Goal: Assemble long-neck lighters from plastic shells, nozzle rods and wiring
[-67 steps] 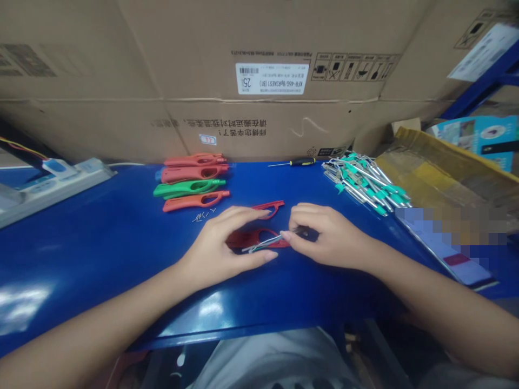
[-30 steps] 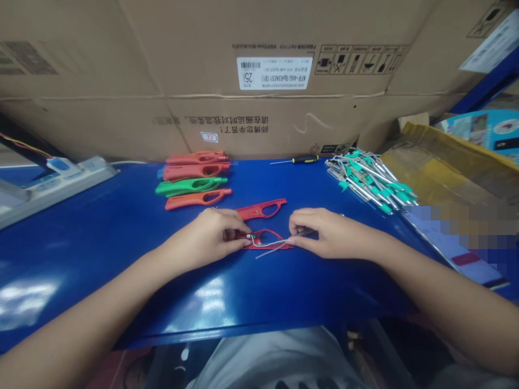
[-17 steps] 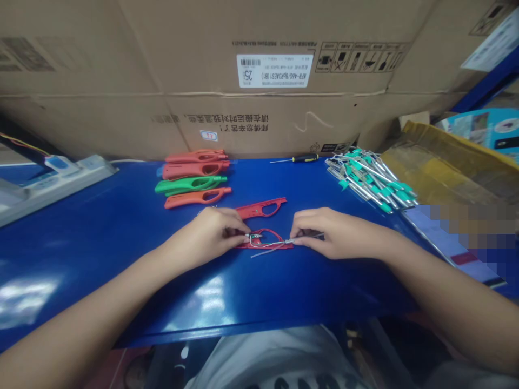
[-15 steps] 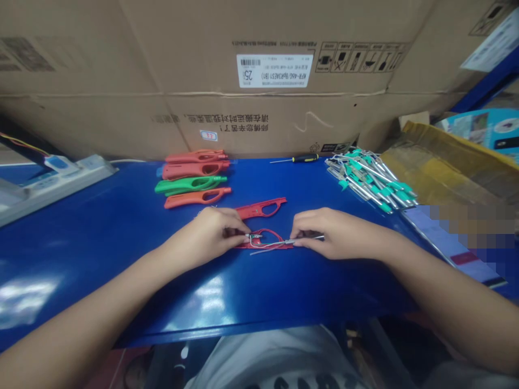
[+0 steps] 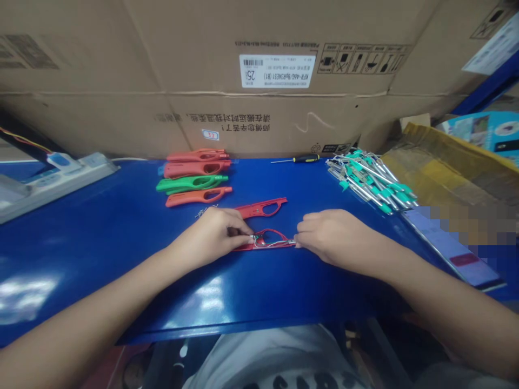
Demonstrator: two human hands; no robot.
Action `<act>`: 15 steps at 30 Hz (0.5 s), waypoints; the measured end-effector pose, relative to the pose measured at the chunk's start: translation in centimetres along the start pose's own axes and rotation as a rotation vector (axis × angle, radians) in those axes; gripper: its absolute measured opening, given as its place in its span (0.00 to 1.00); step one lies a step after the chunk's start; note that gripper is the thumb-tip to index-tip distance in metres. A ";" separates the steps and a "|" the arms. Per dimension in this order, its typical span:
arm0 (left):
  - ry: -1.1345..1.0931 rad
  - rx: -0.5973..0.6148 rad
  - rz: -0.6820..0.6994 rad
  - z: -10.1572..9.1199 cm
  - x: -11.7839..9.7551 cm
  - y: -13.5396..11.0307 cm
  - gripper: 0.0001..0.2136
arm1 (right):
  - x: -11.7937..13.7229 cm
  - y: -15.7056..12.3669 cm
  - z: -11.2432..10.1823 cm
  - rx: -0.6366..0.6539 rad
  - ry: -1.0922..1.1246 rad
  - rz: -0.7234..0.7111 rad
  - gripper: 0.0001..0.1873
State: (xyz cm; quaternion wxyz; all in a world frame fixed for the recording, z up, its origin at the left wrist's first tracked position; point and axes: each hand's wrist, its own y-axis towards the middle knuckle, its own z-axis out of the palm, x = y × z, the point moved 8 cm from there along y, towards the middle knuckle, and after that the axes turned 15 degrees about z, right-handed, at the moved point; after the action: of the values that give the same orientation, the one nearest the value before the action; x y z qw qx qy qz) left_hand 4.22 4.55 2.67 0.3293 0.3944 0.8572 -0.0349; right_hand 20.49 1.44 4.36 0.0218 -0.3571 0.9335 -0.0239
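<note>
A red plastic handle half (image 5: 265,243) lies flat on the blue table (image 5: 101,237), with thin wires and a metal rod (image 5: 275,243) set in its hollow. My left hand (image 5: 213,235) pinches a small green-and-metal part (image 5: 256,238) at the shell's left end. My right hand (image 5: 328,235) presses on the shell's right end, and its fingertips cover the rod's end. Just beyond lies a second red half (image 5: 259,208), untouched. Several tiny pins (image 5: 205,213) sit near my left hand.
Red and green handles (image 5: 194,175) are stacked at the back. A small screwdriver (image 5: 298,159) and a bundle of teal-tagged metal rods (image 5: 368,183) lie behind. A power strip (image 5: 60,178) is at left; a cardboard carton (image 5: 259,81) stands against the table's back.
The rod and wires have settled down into the red half, and the loose wire end no longer sticks out below it. My right hand has lowered onto the shell's right end.
</note>
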 end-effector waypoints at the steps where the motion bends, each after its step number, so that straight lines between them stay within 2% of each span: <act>1: 0.000 -0.008 0.010 0.0 -0.1 0.0 0.05 | 0.0 -0.1 -0.1 0.004 -0.004 0.009 0.14; 6: 0.049 -0.054 0.111 0.3 -1.3 0.2 0.06 | -2.1 0.1 -0.4 0.019 0.178 0.202 0.17; 9: 0.078 -0.098 0.153 0.5 -1.8 0.2 0.08 | -3.4 0.5 0.0 0.030 0.293 0.305 0.14; 12: 0.090 -0.115 0.192 0.7 -2.0 0.1 0.09 | -4.1 1.0 0.6 0.075 0.375 0.349 0.12; 15: 0.123 -0.080 0.251 1.1 -2.4 0.0 0.09 | -4.2 1.1 1.0 0.114 0.412 0.362 0.12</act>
State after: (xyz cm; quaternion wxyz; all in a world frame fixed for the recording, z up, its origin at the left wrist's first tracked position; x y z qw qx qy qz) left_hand 5.98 2.64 3.30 0.2936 0.4865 0.8203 0.0649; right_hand 22.91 5.01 3.40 -0.1443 -0.1703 0.9640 -0.1442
